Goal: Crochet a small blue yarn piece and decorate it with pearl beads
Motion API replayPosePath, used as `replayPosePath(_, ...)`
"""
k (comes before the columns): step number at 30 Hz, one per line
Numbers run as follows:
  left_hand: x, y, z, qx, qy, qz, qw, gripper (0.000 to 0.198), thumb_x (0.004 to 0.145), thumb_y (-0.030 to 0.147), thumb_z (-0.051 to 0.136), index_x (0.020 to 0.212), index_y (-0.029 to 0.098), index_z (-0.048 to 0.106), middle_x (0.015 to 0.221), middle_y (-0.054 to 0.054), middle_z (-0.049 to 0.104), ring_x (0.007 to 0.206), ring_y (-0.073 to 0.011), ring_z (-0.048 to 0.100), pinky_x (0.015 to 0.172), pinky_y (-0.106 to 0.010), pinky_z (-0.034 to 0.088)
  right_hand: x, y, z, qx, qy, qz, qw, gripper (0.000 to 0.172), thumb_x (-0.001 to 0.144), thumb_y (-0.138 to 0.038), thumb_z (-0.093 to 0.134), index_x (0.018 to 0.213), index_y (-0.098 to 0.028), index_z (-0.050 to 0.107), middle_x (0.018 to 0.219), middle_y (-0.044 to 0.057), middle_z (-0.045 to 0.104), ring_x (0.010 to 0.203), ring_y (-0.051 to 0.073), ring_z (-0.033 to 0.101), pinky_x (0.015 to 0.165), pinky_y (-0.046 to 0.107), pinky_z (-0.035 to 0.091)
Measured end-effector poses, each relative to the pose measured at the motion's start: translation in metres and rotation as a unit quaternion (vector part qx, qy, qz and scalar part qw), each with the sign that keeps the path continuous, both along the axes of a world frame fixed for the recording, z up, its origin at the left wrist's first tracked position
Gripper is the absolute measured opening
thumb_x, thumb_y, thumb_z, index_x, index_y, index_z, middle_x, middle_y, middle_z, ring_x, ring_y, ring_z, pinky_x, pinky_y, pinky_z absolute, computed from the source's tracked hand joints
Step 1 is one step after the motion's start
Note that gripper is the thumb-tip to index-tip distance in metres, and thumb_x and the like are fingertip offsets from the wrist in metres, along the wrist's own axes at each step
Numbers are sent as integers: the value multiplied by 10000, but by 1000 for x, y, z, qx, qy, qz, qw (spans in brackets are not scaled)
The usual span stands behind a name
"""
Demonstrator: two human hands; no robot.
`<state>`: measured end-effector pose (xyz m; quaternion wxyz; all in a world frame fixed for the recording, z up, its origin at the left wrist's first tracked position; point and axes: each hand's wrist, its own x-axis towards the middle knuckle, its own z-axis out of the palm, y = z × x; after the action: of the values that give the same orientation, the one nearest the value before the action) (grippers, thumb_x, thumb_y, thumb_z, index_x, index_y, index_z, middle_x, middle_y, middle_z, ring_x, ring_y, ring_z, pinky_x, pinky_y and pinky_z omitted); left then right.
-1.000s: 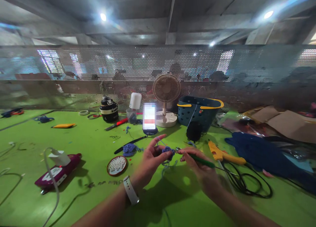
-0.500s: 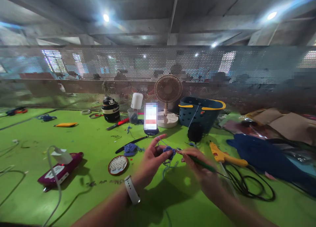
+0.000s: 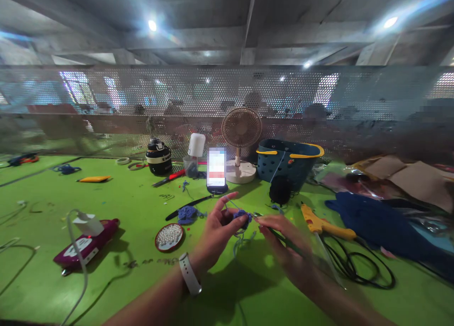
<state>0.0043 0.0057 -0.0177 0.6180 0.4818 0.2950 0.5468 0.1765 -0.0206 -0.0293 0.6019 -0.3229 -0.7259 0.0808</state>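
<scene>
1. A purple power strip is lying on the green table, with a white charger sitting in it.
2. A red-rimmed dish is holding white beads.
3. A loose blue-purple yarn piece is lying behind the dish, near the left hand.
4. The left hand is pinching a blue-purple crochet piece between thumb and fingers, above the table; its index finger is sticking up, with yarn running from it.
5. The right hand is gripping a green-handled hook, its tip pointing at the crochet piece; whether they are touching, I cannot tell.
6. A yellow glue gun is lying beyond the right hand.
</scene>
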Motion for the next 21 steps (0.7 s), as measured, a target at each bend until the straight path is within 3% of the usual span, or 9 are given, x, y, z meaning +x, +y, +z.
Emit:
replayPosePath(11,1,-1,0,13,5,17,1000,617,722,241,784,1274,205,512,797,-1,653,749,-136,601,686,-258,450,4,1,-7,-4,-47,6,999,258,872,-124,620,1061,-288,679,1009,34,719,954,218,665,855,380,534)
replayPosePath(21,2,-4,3,27,11,-21,999,606,736,233,773,1271,189,492,758,16,615,721,-130,588,694,-276,460,5,3,-4,-3,-85,-27,996,219,891,-201,618,1082,-284,685,1066,55,696,996,224,650,847,375,531)
